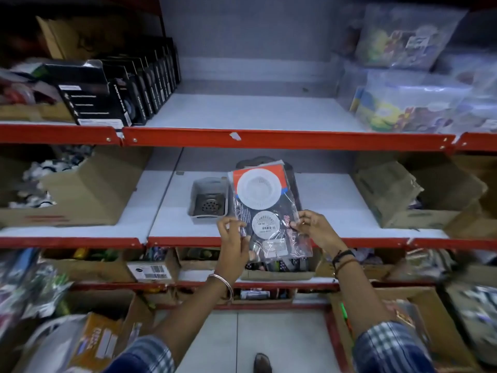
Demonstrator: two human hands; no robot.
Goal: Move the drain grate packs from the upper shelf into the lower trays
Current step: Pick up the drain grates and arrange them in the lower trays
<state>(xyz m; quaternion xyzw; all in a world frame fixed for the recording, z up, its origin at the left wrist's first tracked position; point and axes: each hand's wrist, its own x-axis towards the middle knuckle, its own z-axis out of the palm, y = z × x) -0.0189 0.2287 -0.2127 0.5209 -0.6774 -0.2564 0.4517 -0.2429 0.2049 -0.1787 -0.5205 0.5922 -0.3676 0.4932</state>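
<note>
A stack of drain grate packs (265,208) in clear plastic, with white round grates on a red and dark card, is held in front of the middle shelf. My left hand (232,238) grips its left edge and my right hand (313,228) pinches its right edge. The far end of the stack lies over a dark tray (291,179) that is mostly hidden. To the left stands a grey tray (208,197) holding one dark metal drain grate. The upper shelf (255,111) shows bare white board in its middle.
Black boxed items (121,87) line the upper shelf's left and bagged toys (411,103) fill its right. Cardboard boxes (88,189) flank the middle shelf on both sides. Below, small open cartons (277,267) of goods sit along the red shelf edge. More boxes stand on the floor.
</note>
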